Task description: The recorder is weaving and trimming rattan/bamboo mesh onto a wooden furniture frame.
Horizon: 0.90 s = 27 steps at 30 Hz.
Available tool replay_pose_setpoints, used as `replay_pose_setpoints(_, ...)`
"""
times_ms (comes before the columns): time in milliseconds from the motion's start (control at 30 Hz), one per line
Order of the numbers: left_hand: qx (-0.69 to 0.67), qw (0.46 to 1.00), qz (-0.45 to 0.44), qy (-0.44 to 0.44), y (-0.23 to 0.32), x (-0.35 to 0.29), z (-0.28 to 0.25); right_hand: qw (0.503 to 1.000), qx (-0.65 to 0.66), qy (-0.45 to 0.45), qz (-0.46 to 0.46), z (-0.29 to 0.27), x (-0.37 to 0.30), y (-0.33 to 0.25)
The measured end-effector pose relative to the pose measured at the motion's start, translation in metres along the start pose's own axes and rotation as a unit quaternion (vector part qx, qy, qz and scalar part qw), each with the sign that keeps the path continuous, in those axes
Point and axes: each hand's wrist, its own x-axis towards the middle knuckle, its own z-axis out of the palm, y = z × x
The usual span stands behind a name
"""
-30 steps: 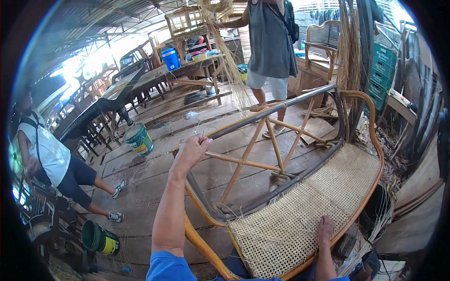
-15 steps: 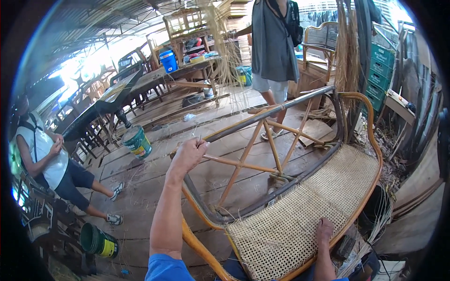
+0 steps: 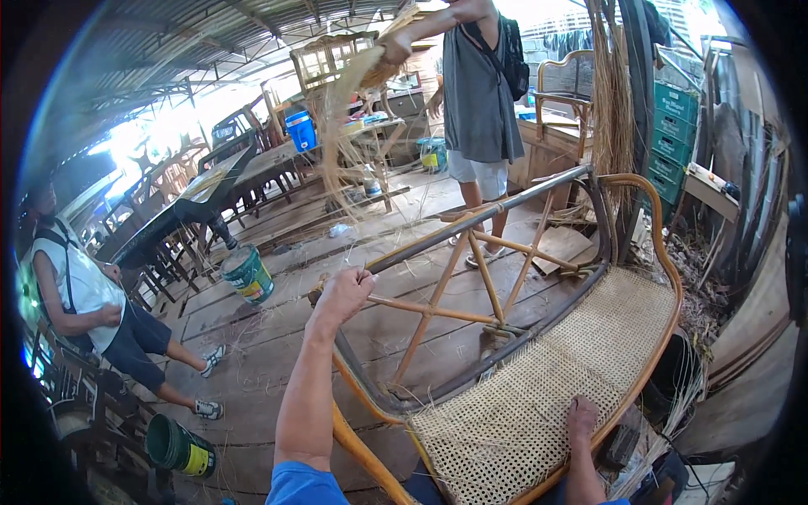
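In front of me lies a curved wooden bench frame [image 3: 661,194] with a woven cane panel [image 3: 505,412] in its near part. My left hand [image 3: 343,296] is closed at the frame's upper left corner, beside the dark rail; whatever its fingers hold is hidden. On the cane panel, near its right edge, my right hand [image 3: 582,417] rests with curled fingers, and anything in them is too small to make out. Crossed wooden struts [image 3: 429,310] span the frame's open far part. Loose strands lie over the weave.
A standing person [image 3: 484,101] ahead holds out a bundle of pale strands [image 3: 341,118]. Another person [image 3: 84,278] is at the left. Green buckets [image 3: 248,273] stand on the plank floor. Stacked green crates [image 3: 669,143] and a hanging strand bundle [image 3: 613,101] are at the right.
The standing person's arm has swung up and left with the strand bundle. My left hand has shifted slightly down and right in the picture. My right hand stays put.
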Motion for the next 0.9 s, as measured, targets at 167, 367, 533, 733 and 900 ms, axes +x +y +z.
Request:
replay_pose_setpoints(167, 0.001, 1.0, 0.01, -0.011, -0.005, 0.003, 0.0, 0.999, 0.004, 0.017, -0.032, -0.002, 0.001, -0.001)
replay_pose_setpoints(367, 0.006, 1.0, -0.002, -0.011, 0.004, -0.003, -0.003, 1.0, 0.026, 0.003, -0.006, -0.009, 0.0, -0.011)
replay_pose_setpoints(533, 0.017, 1.0, 0.004, -0.008, 0.008, -0.004, -0.004, 1.0, 0.018, 0.013, -0.019, -0.001, 0.001, -0.001)
replay_pose_setpoints(733, -0.004, 0.999, 0.035, 0.004, 0.005, -0.005, -0.006, 0.999, 0.03, 0.026, -0.014, -0.002, -0.003, -0.011)
replay_pose_setpoints(900, 0.014, 1.0, 0.027, -0.003, 0.035, -0.007, -0.001, 0.975, -0.089, -0.161, -0.12, -0.041, 0.13, 0.065)
